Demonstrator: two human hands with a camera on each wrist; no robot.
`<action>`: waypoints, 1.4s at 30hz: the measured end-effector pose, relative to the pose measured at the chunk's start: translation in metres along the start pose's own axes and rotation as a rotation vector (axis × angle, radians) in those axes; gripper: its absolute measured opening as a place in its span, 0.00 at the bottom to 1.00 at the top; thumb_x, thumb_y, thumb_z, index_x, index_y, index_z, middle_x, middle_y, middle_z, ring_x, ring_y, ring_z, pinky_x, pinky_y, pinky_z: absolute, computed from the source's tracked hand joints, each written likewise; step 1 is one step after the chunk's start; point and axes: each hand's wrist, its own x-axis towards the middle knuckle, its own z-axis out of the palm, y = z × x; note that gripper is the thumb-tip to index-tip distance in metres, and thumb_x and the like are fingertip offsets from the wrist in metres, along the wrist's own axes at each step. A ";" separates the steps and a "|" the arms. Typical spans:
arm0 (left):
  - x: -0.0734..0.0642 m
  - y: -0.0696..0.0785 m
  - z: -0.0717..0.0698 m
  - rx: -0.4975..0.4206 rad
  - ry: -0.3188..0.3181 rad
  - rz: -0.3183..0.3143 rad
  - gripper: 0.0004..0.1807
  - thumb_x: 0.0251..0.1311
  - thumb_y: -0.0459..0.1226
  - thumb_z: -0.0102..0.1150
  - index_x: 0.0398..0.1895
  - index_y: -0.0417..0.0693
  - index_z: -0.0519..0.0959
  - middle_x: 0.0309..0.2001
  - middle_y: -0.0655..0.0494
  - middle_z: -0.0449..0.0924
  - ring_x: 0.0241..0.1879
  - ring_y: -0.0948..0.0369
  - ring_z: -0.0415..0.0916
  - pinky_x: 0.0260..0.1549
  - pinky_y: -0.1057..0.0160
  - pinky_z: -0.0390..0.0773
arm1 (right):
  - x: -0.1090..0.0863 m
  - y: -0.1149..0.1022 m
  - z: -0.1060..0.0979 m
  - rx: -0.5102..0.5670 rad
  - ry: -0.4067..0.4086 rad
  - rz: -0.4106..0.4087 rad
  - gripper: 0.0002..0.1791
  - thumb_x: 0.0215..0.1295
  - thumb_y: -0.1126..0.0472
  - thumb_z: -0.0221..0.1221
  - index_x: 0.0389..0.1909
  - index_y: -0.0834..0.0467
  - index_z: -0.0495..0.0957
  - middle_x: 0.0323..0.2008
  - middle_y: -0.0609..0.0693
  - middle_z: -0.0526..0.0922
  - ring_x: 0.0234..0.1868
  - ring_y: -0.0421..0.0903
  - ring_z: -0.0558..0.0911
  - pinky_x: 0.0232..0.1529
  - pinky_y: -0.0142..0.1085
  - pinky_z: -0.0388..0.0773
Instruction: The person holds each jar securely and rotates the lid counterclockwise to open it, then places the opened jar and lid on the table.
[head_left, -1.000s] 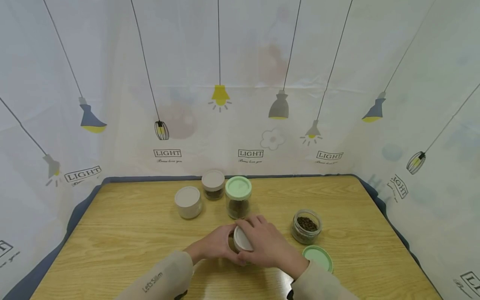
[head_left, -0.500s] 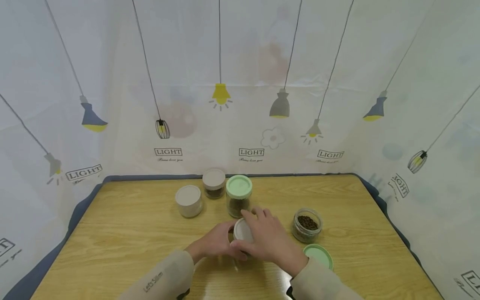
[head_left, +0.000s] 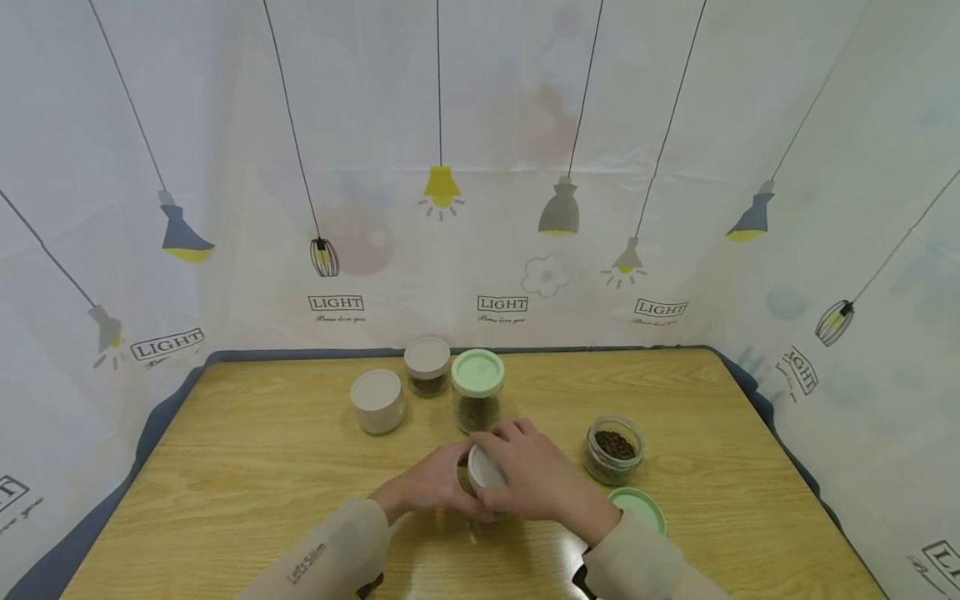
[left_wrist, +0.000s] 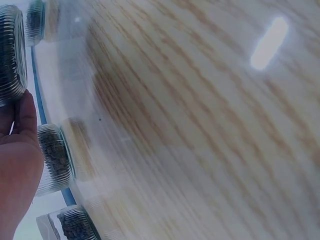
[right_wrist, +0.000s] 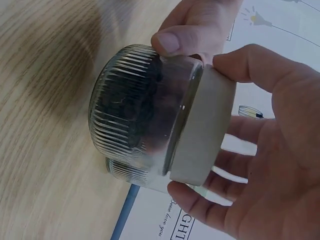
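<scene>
Held in front of me is a ribbed clear jar [right_wrist: 125,100] with dark contents and a pale beige lid [right_wrist: 207,125]. My left hand [head_left: 435,483] grips the jar's body, its thumb along the side. My right hand [head_left: 536,479] grips the lid, thumb on one side and fingers round the other, as the right wrist view shows. The lid sits on the jar, its rim close against the glass neck. In the left wrist view the jar's ribbed base shows at the left edge, above my left hand's palm. Both hands cover much of the jar in the head view.
Just behind stands a taller jar with a green lid [head_left: 477,373]. Left of it are a beige-lidded jar [head_left: 427,367] and another pale-lidded jar [head_left: 377,402]. To the right is an uncovered jar of brown beans [head_left: 613,450], with a loose green lid [head_left: 637,510] on the table [head_left: 247,483].
My right hand's fingers loosened and spread on the lid half a second ago, and now curl round it again. The left hand keeps its hold on the jar. Other jars have not moved.
</scene>
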 end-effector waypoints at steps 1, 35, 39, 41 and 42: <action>0.000 0.000 0.000 -0.008 -0.001 0.001 0.45 0.45 0.46 0.76 0.69 0.64 0.64 0.60 0.65 0.74 0.60 0.63 0.72 0.60 0.57 0.72 | 0.000 0.001 -0.001 0.005 -0.009 -0.017 0.34 0.55 0.47 0.65 0.64 0.49 0.72 0.57 0.52 0.75 0.58 0.52 0.72 0.47 0.49 0.76; 0.003 -0.002 0.005 0.039 0.052 0.025 0.43 0.44 0.45 0.77 0.67 0.61 0.68 0.58 0.66 0.76 0.58 0.63 0.74 0.60 0.59 0.72 | 0.006 -0.008 0.011 -0.047 -0.002 0.216 0.38 0.55 0.36 0.61 0.61 0.56 0.70 0.50 0.57 0.74 0.50 0.54 0.73 0.41 0.48 0.79; 0.002 -0.003 0.005 0.029 0.041 0.030 0.45 0.44 0.45 0.77 0.69 0.61 0.66 0.59 0.65 0.75 0.59 0.64 0.73 0.60 0.61 0.72 | 0.004 -0.007 0.008 -0.056 -0.006 0.131 0.36 0.52 0.43 0.64 0.61 0.56 0.71 0.51 0.57 0.75 0.50 0.54 0.74 0.42 0.48 0.78; 0.002 -0.003 0.005 0.032 0.039 0.029 0.46 0.45 0.46 0.77 0.69 0.61 0.65 0.60 0.65 0.75 0.59 0.64 0.73 0.60 0.61 0.71 | 0.003 -0.006 0.006 -0.052 -0.011 0.088 0.37 0.49 0.45 0.66 0.61 0.54 0.72 0.52 0.56 0.76 0.52 0.54 0.74 0.44 0.48 0.78; 0.002 -0.004 0.005 0.037 0.040 0.030 0.46 0.45 0.46 0.77 0.69 0.61 0.64 0.60 0.65 0.75 0.59 0.64 0.73 0.60 0.61 0.71 | 0.003 -0.006 0.005 -0.046 -0.018 0.071 0.37 0.48 0.46 0.67 0.61 0.54 0.72 0.53 0.55 0.76 0.52 0.54 0.73 0.44 0.48 0.77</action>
